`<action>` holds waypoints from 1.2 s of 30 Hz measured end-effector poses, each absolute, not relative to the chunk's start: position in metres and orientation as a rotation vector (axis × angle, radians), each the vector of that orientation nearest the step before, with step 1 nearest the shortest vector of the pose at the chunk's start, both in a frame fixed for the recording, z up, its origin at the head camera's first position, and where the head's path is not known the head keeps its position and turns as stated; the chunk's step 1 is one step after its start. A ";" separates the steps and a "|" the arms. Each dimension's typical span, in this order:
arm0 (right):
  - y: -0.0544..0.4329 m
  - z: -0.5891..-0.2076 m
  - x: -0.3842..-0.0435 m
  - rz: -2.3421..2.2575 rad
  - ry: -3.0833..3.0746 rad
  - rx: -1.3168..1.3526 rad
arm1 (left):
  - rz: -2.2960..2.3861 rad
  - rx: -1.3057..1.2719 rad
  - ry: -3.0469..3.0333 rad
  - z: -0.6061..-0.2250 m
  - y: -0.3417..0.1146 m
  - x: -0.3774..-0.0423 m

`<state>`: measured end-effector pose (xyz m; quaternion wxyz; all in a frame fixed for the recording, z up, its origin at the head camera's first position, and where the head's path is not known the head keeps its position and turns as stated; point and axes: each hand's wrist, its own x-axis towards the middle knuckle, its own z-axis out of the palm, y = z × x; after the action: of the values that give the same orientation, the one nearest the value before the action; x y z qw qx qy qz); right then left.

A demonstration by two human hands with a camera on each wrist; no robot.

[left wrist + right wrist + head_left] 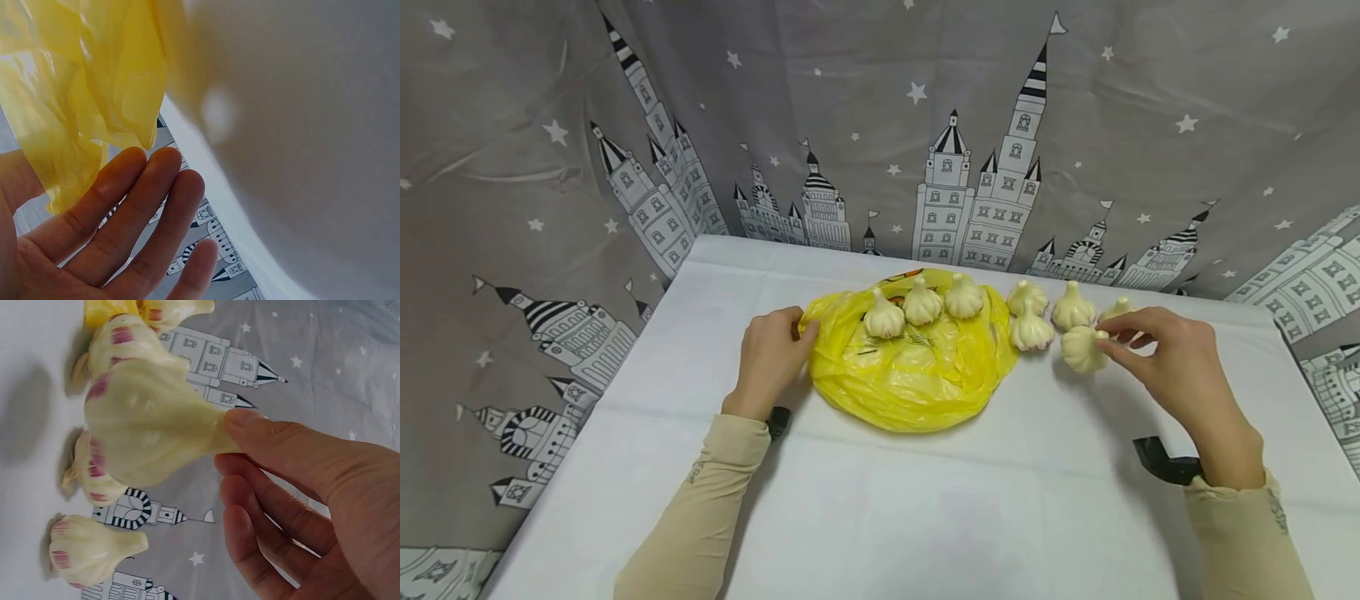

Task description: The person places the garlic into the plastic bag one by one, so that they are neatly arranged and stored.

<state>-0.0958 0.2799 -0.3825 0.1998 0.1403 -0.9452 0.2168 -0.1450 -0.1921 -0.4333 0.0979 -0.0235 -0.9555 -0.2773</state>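
Note:
My right hand [1172, 358] pinches a garlic bulb [1083, 349] by its stem between thumb and fingertips. In the right wrist view that pale garlic bulb [150, 425] has purple patches, its stem toward the hand. At the left, my left hand [775, 358] touches the edge of a crumpled yellow plastic bag [910, 396]. Up close, the left fingers [140, 194] are fairly straight, and bag film [119, 75] hides part of the thumb. Three garlic bulbs [922, 302] sit in a row on the bag's upper part.
Several more garlic bulbs [1074, 306] stand to the right of the bag, one partly hidden behind the right hand. A white cloth [880, 517] covers the table. Behind it hangs a grey curtain [865, 100] printed with castles and stars.

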 end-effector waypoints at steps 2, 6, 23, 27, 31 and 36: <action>0.277 -0.380 -0.095 0.601 -2.642 0.391 | -0.820 -0.070 -2.827 -0.434 -0.192 -0.145; 0.268 -0.374 -0.093 0.611 -2.642 0.398 | -0.829 -0.080 -2.817 -0.434 -0.192 -0.146; 0.204 -0.360 -0.107 0.780 -2.638 0.552 | -0.827 -0.084 -2.828 -0.432 -0.190 -0.146; 0.183 -0.358 -0.117 0.828 -2.651 0.604 | -0.829 -0.078 -2.831 -0.433 -0.190 -0.145; 0.161 -0.357 -0.126 0.877 -2.653 0.667 | -0.830 -0.077 -2.826 -0.432 -0.191 -0.144; 0.137 -0.355 -0.137 0.962 -2.637 0.728 | -0.832 -0.073 -2.825 -0.433 -0.192 -0.144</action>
<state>-0.1367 0.1371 -0.3554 0.1207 0.2491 -0.9027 0.3293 -0.1437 -0.1920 -0.4328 0.0979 -0.0246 -0.9544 -0.2810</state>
